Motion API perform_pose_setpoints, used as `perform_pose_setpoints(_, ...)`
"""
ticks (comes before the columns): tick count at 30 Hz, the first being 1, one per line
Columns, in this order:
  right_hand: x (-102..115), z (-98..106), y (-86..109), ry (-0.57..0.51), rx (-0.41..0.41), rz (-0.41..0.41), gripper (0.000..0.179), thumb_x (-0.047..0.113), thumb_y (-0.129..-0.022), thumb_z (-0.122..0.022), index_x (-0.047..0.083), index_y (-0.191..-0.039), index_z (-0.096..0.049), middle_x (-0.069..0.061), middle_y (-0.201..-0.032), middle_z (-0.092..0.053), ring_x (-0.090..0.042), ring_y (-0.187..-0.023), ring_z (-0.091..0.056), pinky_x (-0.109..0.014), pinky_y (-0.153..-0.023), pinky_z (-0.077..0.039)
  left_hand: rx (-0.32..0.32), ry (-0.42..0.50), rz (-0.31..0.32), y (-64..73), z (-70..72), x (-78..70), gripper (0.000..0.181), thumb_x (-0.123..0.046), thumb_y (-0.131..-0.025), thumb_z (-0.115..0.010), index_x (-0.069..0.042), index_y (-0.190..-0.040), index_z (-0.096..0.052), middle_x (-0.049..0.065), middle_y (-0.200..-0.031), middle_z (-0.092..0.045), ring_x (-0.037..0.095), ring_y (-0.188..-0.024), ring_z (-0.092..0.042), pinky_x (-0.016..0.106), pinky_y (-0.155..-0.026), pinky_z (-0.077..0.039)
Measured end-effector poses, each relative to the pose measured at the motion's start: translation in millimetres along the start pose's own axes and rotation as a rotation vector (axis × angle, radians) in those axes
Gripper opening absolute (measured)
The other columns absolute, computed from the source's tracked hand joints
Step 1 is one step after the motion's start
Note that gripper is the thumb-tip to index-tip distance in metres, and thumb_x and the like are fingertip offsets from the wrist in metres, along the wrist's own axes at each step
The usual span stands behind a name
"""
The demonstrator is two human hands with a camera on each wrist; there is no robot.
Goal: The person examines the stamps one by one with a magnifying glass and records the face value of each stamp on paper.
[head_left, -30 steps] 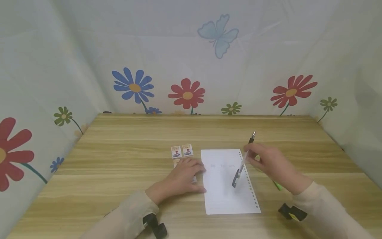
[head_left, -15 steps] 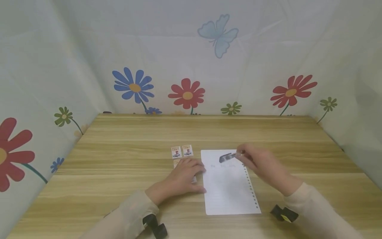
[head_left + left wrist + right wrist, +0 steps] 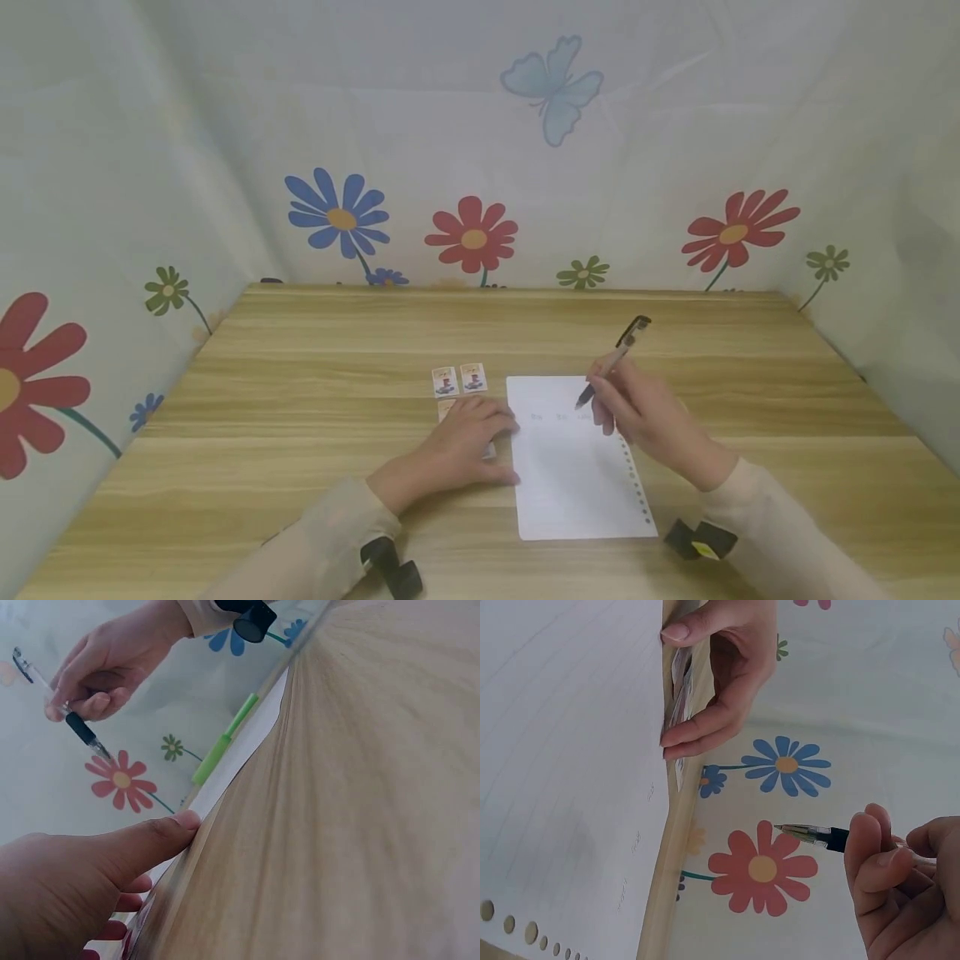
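Observation:
My right hand pinches a gel pen with a clear barrel and black grip, tip pointing down above the paper; in the right wrist view the pen's metal tip shows apart from the sheet. The white lined paper has punched holes along its right edge and a short row of faint writing near the top. At its left edge rests my left hand, fingers spread and bent loosely, thumb and fingertips touching the sheet. Small printed picture cards lie partly under that hand.
A bright green slim stick-like item lies past the paper in the left wrist view; in the head view the right hand hides it. The wood-grain table ends at a white curtain printed with flowers.
The pen has been turned over in my right hand, from tip up and away to tip down toward the paper. That hand shifted slightly left. My left hand stays put.

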State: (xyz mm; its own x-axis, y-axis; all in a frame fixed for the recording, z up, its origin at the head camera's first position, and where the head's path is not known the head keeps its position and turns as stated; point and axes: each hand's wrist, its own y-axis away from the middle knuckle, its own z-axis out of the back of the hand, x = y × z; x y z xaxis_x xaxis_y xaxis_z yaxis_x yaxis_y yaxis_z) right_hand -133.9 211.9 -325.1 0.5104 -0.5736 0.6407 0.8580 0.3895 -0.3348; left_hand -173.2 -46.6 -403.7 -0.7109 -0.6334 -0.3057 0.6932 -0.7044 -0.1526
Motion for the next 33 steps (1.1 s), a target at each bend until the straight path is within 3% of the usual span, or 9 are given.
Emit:
perform_pose_setpoints(5, 1, -5, -3.3, -0.164, 0.007, -0.047, 0.004, 0.006, -0.099, -0.048, 0.003, -0.100, -0.048, -0.004, -0.067, -0.056, -0.013, -0.045, -0.048, -0.022, -0.037, -0.042, 0.005, -0.004, 0.001, -0.1, 0.3, -0.6, 0.062, -0.056, -0.074, -0.073, -0.016, -0.120, -0.063, 0.000, -0.130, -0.058, 0.022, -0.127, -0.046, 0.044, -0.115, -0.029)
perform_pose_setpoints(8, 2, -8, -5.1, -0.221, 0.009, -0.081, 0.008, 0.008, -0.099, -0.049, -0.001, -0.097, -0.048, -0.007, -0.065, -0.057, -0.014, -0.043, -0.048, -0.023, -0.036, -0.042, 0.005, -0.009, 0.003, 0.0, 0.1, -0.7, 0.062, -0.057, -0.074, -0.072, -0.016, -0.120, -0.063, 0.000, -0.131, -0.057, 0.022, -0.127, -0.046, 0.043, -0.115, -0.029)
perform_pose_setpoints(10, 2, -10, -5.1, -0.229, 0.003, -0.097, 0.011, 0.008, -0.099, -0.049, -0.002, -0.103, -0.051, -0.009, -0.064, -0.059, -0.013, -0.044, -0.050, -0.024, -0.037, -0.045, 0.001, -0.008, 0.002, 0.0, -0.2, -0.6, 0.062, -0.057, -0.074, -0.073, -0.016, -0.120, -0.063, 0.000, -0.130, -0.058, 0.022, -0.127, -0.047, 0.044, -0.115, -0.030)
perform_pose_setpoints(15, 1, -17, -6.0, -0.240, 0.010, -0.158, 0.023, 0.010, -0.100, -0.045, -0.005, -0.114, -0.058, -0.013, -0.077, -0.068, -0.010, -0.063, -0.065, -0.028, -0.048, -0.055, -0.005, 0.005, 0.008, 0.1, -0.1, -0.9, 0.061, -0.055, -0.074, -0.074, -0.015, -0.119, -0.064, 0.002, -0.129, -0.059, 0.024, -0.126, -0.048, 0.045, -0.114, -0.030)
perform_pose_setpoints(20, 3, -28, -9.0, -0.289, 0.030, -0.219, 0.024, 0.012, -0.101, -0.044, -0.004, -0.112, -0.059, -0.020, -0.094, -0.068, -0.015, -0.077, -0.069, -0.031, -0.055, -0.058, -0.008, 0.003, 0.017, 0.0, -0.2, -0.8, 0.061, -0.055, -0.073, -0.074, -0.015, -0.119, -0.064, 0.002, -0.129, -0.059, 0.024, -0.126, -0.048, 0.045, -0.114, -0.031)
perform_pose_setpoints(22, 3, -33, -10.0, -0.301, 0.028, -0.238, 0.021, 0.013, -0.100, -0.048, -0.002, -0.110, -0.059, -0.022, -0.093, -0.066, -0.015, -0.075, -0.068, -0.031, -0.053, -0.057, -0.009, 0.004, 0.020, 0.0, -0.3, -0.6, 0.061, -0.054, -0.073, -0.075, -0.015, -0.118, -0.064, 0.002, -0.128, -0.059, 0.024, -0.125, -0.048, 0.045, -0.113, -0.031)
perform_pose_setpoints(29, -2, -52, -12.1, -0.260, -0.022, -0.256, 0.013, 0.010, -0.093, -0.060, 0.000, -0.100, -0.054, -0.015, -0.067, -0.057, -0.009, -0.044, -0.050, -0.031, -0.041, -0.048, -0.012, 0.012, 0.021, -0.3, 0.9, -1.5, 0.060, -0.054, -0.073, -0.075, -0.015, -0.118, -0.064, 0.002, -0.127, -0.059, 0.024, -0.125, -0.048, 0.045, -0.113, -0.031)
perform_pose_setpoints(33, -3, -58, -13.4, -0.287, -0.018, -0.333, 0.017, 0.012, -0.094, -0.055, -0.001, -0.103, -0.057, -0.014, -0.072, -0.063, -0.010, -0.050, -0.058, -0.031, -0.045, -0.052, -0.018, 0.020, 0.016, -1.0, 2.4, -2.7, 0.059, -0.054, -0.074, -0.074, -0.015, -0.117, -0.064, 0.002, -0.126, -0.060, 0.024, -0.125, -0.048, 0.045, -0.112, -0.031)
